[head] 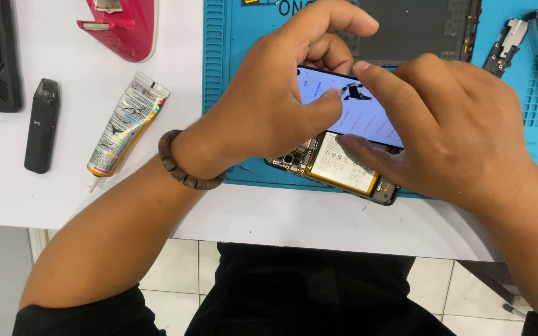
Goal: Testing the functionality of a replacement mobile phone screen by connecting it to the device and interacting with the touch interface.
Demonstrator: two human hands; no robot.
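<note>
Holding the lit screen [359, 109] tilted above the opened phone [337, 167] on the blue mat [231, 74], your left hand [269, 106] and right hand [449, 137] pinch its edges with their fingers so it stays steady.

Opened dark smartphone body with exposed battery [342, 167] lies on ribbed blue silicone work mat [219, 74], lit screen panel [362, 112] above it between left hand [269, 106] and right hand [449, 134]; crumpled glue tube [126, 124] left of mat, slim black pod device [42, 124] further left
</note>
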